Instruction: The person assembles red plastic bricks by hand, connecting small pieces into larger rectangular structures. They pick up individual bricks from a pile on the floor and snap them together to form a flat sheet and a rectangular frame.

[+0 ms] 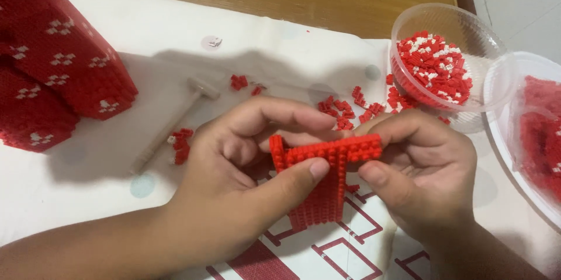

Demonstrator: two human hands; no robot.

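Both my hands hold one red panel (327,166) built of tiny studded bricks, upright over the white cloth. My left hand (245,169) grips its left end, thumb pressed on the front and fingers curled behind. My right hand (426,169) pinches its right end between thumb and forefinger. The panel's lower part hangs down between my hands. Its back face is hidden.
A large red brick model (52,64) with white flower marks stands at the far left. A small grey hammer (175,119) lies on the cloth (146,29). Loose red bricks (350,108) lie scattered behind my hands. A clear bowl (450,29) of red and white bricks and a second clear container (526,134) sit at the right.
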